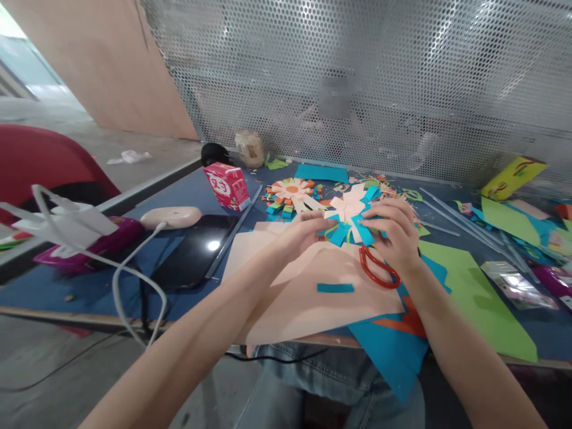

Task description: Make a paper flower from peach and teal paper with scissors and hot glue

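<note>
Between my two hands is a paper flower (351, 205) with pale peach petals in front and blue strips behind. My left hand (308, 231) pinches its left edge, and my right hand (393, 229) has its fingers curled on the right side. Below my right hand lie scissors with red handles (379, 271), their blades hidden. A loose blue paper strip (335, 288) rests on the peach paper sheets (286, 310) in front of me. Behind my left hand sits a finished-looking paper flower (292, 189) with an orange centre and layered petals.
To the left are a black phone (194, 253), a pink box (227, 186), a white cable and a purple power strip (84, 244). Green paper (473, 298) and blue paper (393, 351) lie at right. Perforated metal (277, 77) closes the back; a yellow box (513, 177) leans there.
</note>
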`<state>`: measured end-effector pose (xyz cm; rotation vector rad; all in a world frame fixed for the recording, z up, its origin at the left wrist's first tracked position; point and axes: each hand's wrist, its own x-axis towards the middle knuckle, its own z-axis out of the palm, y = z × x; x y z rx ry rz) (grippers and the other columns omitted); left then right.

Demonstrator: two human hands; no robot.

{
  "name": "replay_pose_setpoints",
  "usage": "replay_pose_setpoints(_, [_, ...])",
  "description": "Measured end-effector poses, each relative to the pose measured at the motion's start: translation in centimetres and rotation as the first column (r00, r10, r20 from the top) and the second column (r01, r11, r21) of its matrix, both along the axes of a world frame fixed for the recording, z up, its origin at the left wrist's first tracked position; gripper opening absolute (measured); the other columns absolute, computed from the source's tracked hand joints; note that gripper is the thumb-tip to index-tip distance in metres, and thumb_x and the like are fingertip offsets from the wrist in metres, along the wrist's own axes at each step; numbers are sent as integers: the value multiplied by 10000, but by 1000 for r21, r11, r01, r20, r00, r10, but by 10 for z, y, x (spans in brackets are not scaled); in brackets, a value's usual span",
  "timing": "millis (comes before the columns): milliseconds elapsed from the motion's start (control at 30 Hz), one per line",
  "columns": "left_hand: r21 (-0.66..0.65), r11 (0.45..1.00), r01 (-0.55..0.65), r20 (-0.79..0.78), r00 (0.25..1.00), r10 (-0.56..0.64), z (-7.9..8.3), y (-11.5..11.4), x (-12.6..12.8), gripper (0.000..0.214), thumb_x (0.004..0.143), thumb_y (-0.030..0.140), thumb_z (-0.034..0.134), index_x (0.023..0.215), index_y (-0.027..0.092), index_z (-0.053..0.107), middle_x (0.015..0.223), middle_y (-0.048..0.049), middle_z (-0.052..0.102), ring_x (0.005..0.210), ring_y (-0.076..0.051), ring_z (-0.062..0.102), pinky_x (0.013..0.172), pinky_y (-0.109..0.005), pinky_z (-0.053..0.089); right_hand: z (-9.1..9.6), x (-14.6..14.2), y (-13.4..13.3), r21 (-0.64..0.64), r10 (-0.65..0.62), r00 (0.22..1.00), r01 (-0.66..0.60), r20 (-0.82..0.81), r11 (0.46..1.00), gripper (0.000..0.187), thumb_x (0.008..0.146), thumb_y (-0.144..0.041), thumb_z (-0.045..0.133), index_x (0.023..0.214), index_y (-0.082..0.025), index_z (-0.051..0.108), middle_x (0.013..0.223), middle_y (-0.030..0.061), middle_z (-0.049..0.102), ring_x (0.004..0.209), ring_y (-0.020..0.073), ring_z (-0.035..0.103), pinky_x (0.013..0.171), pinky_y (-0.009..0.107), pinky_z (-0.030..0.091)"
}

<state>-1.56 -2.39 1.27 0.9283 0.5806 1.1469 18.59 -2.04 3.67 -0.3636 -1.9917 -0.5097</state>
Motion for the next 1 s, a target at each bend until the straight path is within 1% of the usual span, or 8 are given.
replay_pose_setpoints(367, [-25,998,-60,-46,997,59,3,-2,3,240,518,231,799,605,149,591,639,20,576,648,-107,565,625,-260,408,0,1,-1,-8,-38,999,38,32,999,292,797,-60,545,974,-293,555,936,-4,637,988,178,555,868,378,478])
replay_pose_setpoints(500, [-28,994,-102,-56,993,100,5,-4,4,219,514,200,797,616,153,609,630,12,578,628,-112,557,608,-261,405,0,0,-2,-6,-39,998,40,39,999,295,799,-57,540,974,-294,557,938,-4,638,976,173,557,849,368,484])
replay_pose_setpoints(633, [-20,996,-90,-63,994,88,6,-4,4,211,516,207,798,632,150,631,653,-10,605,642,-120,566,615,-264,418,-1,0,-2,-18,-31,999,31,42,999,300,801,-62,546,987,-297,564,939,-4,635,985,169,550,860,363,487])
replay_pose_setpoints(733, [-21,996,-86,-84,993,84,4,-3,4,226,512,220,807,615,141,622,663,-14,602,629,-108,556,608,-257,414,-1,0,-3,-31,-23,999,24,43,999,294,812,-72,540,999,-297,572,955,-5,637,1009,169,542,882,362,476])
replay_pose_setpoints(833, [-18,994,-107,-106,989,104,2,-2,4,249,504,231,811,592,142,595,656,-11,585,633,-108,552,615,-260,409,-1,0,-4,-37,-29,999,31,43,999,282,813,-71,539,987,-290,578,949,0,642,1005,170,546,878,363,479])
replay_pose_setpoints(900, [-28,995,-99,-107,990,95,3,-1,4,263,519,291,799,613,154,595,673,-19,595,668,-134,568,634,-274,415,0,-1,-4,-66,-31,999,32,18,997,244,811,-82,542,952,-276,583,925,7,649,978,174,564,869,373,483])
replay_pose_setpoints(933, [-37,995,-91,-99,991,87,5,-1,3,286,535,358,782,646,163,604,706,-29,613,702,-157,581,638,-282,418,0,-1,-2,-101,-35,999,33,-19,994,211,811,-96,543,926,-267,587,908,10,651,956,177,577,862,379,485])
replay_pose_setpoints(1000, [-43,996,-80,-86,993,76,7,0,1,396,579,531,701,762,187,629,843,-51,653,798,-207,600,640,-297,421,0,-2,2,-226,-79,984,40,-162,973,114,808,-152,562,866,-246,590,864,15,653,887,180,602,819,374,499])
